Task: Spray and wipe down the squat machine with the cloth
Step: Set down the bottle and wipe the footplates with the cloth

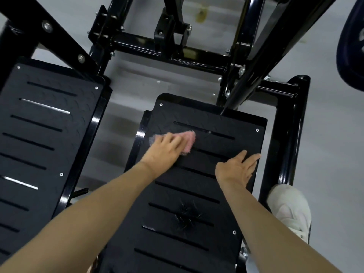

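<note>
Across the middle of the frame lay the squat machine's [289, 134] right-of-centre footplate [226, 127], black and slotted. Near its upper left edge sat the pink cloth [189, 141], flat on the plate. The left hand [167, 147] covered the cloth's near side, fingers laid out fairly straight and pressing down on it rather than curled round it, though blur softened them. To the lower right, the right hand [236, 168] rested palm-down on the same plate, fingers straight and spread, holding nothing and well apart from the cloth. A second slotted footplate [49, 134] filled the left of the frame. At lower right a white shoe [289, 207] stood on the grey floor [334, 134], just beside the glossy black frame tube.
</note>
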